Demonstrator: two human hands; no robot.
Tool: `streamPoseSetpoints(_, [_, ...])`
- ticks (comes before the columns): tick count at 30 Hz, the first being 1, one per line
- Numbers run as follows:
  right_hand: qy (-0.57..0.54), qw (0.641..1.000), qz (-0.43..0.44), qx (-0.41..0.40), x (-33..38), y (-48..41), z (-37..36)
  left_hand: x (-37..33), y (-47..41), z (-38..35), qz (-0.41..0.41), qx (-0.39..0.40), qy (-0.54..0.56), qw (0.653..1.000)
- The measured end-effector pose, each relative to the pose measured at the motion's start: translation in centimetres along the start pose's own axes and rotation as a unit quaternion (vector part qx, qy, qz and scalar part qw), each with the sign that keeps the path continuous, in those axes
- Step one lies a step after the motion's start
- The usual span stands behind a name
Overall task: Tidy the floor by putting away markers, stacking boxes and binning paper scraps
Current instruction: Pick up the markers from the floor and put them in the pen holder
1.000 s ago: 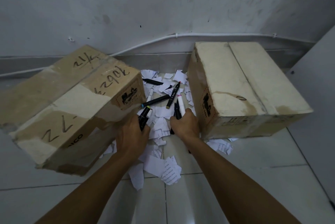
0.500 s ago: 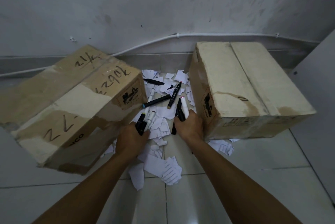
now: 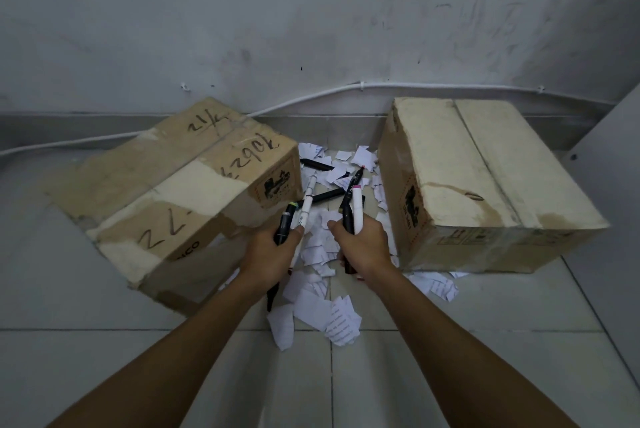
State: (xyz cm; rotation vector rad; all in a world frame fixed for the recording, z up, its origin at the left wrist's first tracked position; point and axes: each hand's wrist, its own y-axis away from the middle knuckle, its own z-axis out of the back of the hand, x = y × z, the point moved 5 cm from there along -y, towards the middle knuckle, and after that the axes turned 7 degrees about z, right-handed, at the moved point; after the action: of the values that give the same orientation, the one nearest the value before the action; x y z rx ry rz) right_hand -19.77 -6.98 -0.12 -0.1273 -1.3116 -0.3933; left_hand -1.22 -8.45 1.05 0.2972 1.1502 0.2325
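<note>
Scuffed grey wall [image 3: 311,12] ahead of me, thin white cable [image 3: 415,85] clipped along it, grey skirting strip [image 3: 69,126] below, pale floor tiles [image 3: 554,358] beneath me, white panel [image 3: 616,157] at my right.

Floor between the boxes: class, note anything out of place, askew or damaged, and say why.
Torn paper scraps litter the tiles, with loose markers among them. The left box sits askew to the wall, its top layer peeled in patches; the right box has a dark stain.
</note>
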Motion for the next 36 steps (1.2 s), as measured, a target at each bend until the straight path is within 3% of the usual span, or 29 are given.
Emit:
streamPoseSetpoints(4, [-0.096, 0.995, -0.023, 0.015, 0.6, 0.8, -1.1, 0.3, 0.7, 0.4, 0.042, 0.048, 0.03, 0.998])
streamPoseSetpoints(9, [-0.131, 0.991, -0.013, 0.026, 2.0, 1.6, -1.7, -0.6, 1.7, -0.1, 0.055, 0.099, 0.091, 0.989])
streamPoseSetpoints(15, [-0.142, 0.988, 0.057, 0.024, 5.7, 1.8, 0.9, -4.6, 2.5, -1.0, 0.014, 0.051, 0.074, 0.996])
streamPoseSetpoints(19, [-0.106, 0.99, 0.087, -0.018, 9.2, 1.2, 5.0, -11.2, 3.4, -2.2, -0.072, 0.006, 0.073, 0.995])
streamPoseSetpoints(23, [-0.114, 0.985, 0.122, -0.044, 14.1, 0.2, 9.4, -18.8, 4.4, -4.2, -0.139, 0.011, 0.077, 0.987])
streamPoseSetpoints(36, [-0.05, 0.945, 0.212, -0.244, 36.7, -2.6, 28.3, -47.4, 9.3, -8.9, -0.241, 0.145, 0.127, 0.951])
